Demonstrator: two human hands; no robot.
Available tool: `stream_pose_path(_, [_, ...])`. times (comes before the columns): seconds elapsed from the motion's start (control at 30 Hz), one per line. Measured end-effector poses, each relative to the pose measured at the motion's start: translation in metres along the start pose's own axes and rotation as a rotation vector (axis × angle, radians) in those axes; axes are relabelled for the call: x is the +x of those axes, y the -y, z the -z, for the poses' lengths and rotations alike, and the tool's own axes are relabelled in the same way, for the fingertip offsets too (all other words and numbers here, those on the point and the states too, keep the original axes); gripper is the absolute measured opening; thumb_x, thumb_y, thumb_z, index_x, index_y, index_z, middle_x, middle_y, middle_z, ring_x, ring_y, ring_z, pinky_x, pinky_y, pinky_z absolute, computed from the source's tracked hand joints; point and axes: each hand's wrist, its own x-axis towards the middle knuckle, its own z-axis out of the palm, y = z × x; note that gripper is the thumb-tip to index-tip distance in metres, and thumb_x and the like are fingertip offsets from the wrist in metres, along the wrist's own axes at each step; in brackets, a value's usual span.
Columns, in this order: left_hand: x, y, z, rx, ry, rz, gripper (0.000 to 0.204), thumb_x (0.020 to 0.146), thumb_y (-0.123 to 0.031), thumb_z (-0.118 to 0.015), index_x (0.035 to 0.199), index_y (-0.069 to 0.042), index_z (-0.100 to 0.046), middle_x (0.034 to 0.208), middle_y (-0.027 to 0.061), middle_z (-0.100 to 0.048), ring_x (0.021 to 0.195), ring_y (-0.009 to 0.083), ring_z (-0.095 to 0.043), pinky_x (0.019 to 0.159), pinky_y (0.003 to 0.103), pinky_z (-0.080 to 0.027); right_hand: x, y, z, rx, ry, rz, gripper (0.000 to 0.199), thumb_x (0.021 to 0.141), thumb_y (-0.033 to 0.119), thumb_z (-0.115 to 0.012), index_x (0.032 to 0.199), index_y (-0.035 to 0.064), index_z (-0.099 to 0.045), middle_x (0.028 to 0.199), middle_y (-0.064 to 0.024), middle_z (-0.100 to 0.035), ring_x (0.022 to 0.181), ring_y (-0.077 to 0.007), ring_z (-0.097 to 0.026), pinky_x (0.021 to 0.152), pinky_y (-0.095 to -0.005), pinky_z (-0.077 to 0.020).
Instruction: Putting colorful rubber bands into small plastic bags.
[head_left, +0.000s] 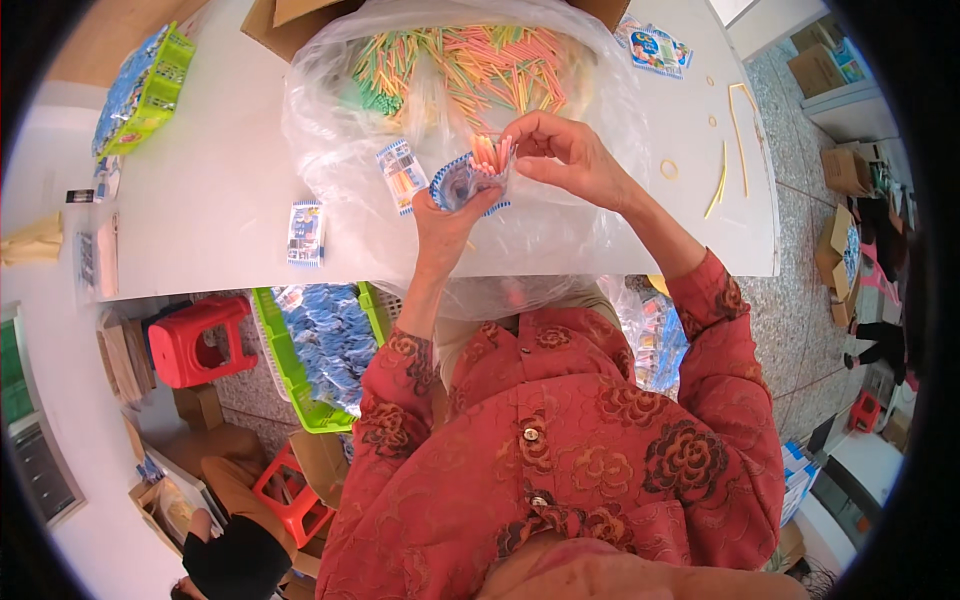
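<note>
A small clear packet with blue-and-white edges (455, 180) is gripped by my left hand (442, 232), thumb in front. From its mouth stands a bunch of thin pink and orange sticks (488, 154). My right hand (578, 162) has its fingers curled at the right side of this bunch, fingertips on the stick ends; exactly how many it pinches is hidden. Just left of the held packet lies a filled packet (402, 176), and another packet (306, 233) lies farther left. Beyond my hands, a heap of loose pink, yellow and green sticks (500, 65) is spread on a clear plastic sheet (335, 150).
A green basket of packets (165, 75) stands at the table's far left, another green basket (300, 400) below its front edge. Rubber bands (669, 169) and a few loose sticks (718, 182) lie right. A red stool (190, 345) stands lower left. Other people appear at both sides.
</note>
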Motion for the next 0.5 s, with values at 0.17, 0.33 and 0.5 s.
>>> stream_pose_path(0.17, [-0.004, -0.004, 0.001, -0.017, 0.018, -0.002, 0.024, 0.071, 0.002, -0.069, 0.094, 0.001, -0.064, 0.086, 0.0031, -0.064, 0.077, 0.0095, -0.060, 0.072, 0.023, -0.049, -0.004, 0.010, -0.005, -0.050, 0.006, 0.034, 0.016, 0.081, 0.006, -0.059, 0.097, 0.0043, -0.057, 0.092, 0.0006, -0.057, 0.083, -0.0067, -0.053, 0.074, -0.0229, -0.0429])
stream_pose_path(0.33, [-0.008, -0.010, 0.001, -0.023, 0.070, -0.011, 0.028, 0.070, 0.005, -0.071, 0.095, 0.001, -0.060, 0.091, 0.0048, -0.062, 0.082, 0.0113, -0.059, 0.073, 0.025, -0.050, -0.005, 0.011, -0.012, -0.046, -0.030, 0.099, 0.009, 0.080, 0.008, -0.061, 0.089, 0.0067, -0.059, 0.086, 0.0022, -0.058, 0.076, -0.0056, -0.052, 0.071, -0.0220, -0.0427])
stream_pose_path(0.5, [-0.011, -0.010, 0.002, -0.013, 0.075, 0.009, 0.028, 0.071, 0.003, -0.070, 0.097, 0.002, -0.061, 0.090, 0.0046, -0.063, 0.080, 0.0109, -0.060, 0.072, 0.024, -0.050, -0.005, 0.011, -0.012, -0.043, -0.033, 0.137, 0.006, 0.081, 0.007, -0.060, 0.086, 0.0060, -0.058, 0.087, 0.0016, -0.058, 0.076, -0.0057, -0.052, 0.071, -0.0220, -0.0428])
